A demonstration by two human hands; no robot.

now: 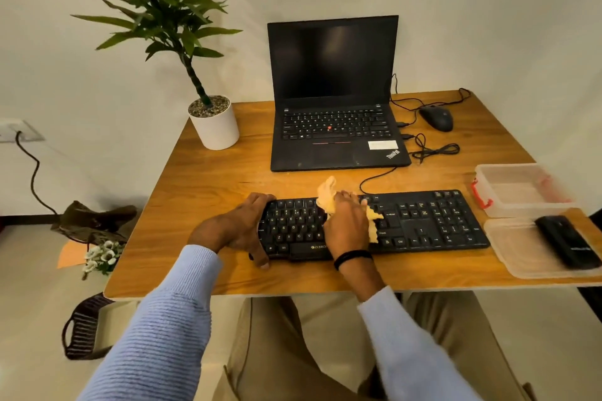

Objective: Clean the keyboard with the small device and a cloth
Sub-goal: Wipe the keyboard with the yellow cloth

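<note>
Your pale blue sleeves (169, 319) cross the near edge of the wooden desk (211, 198) to a black keyboard (423, 221).
Your left grip (241, 228) clasps the keyboard's left end, fingers over its far edge, thumb at the near one. Your right grip (347, 221) is closed round a yellowish cloth (327, 194) and bears it down on the middle keys. To the right, the small device (566, 242), black, lies in a shallow clear tray (521, 257) at the desk's edge, a clear container (521, 189) just behind it. Farther back stand an open laptop (332, 91) with a dark screen, a mouse (436, 118) among loose cables, and a potted plant (216, 127) at the left corner. Beyond is a plain pale wall. On the floor to the left lie a dark bag (94, 218) and white flowers (102, 255).
</note>
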